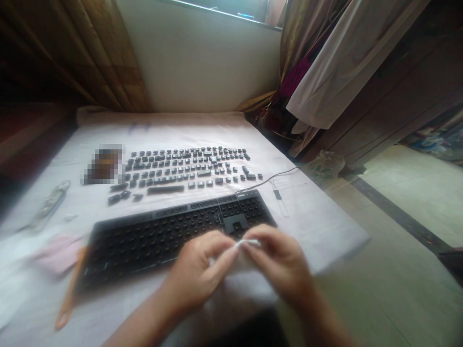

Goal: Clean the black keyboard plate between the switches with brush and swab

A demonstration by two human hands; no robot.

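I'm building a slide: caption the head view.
Left hand and right hand hold a thin white item by a keyboard, loose keys beyond.

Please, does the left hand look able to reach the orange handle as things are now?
Probably yes: nothing visible covers the near end of the orange handle, beside the keyboard. However, the left hand seems busy pinching a small white thing.

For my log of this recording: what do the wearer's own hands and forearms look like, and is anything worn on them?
The left hand and right hand are both bare, with no gloves. No sleeves cover the visible forearms, and no watch or band shows at either wrist. Blur hides any small ring or marking.
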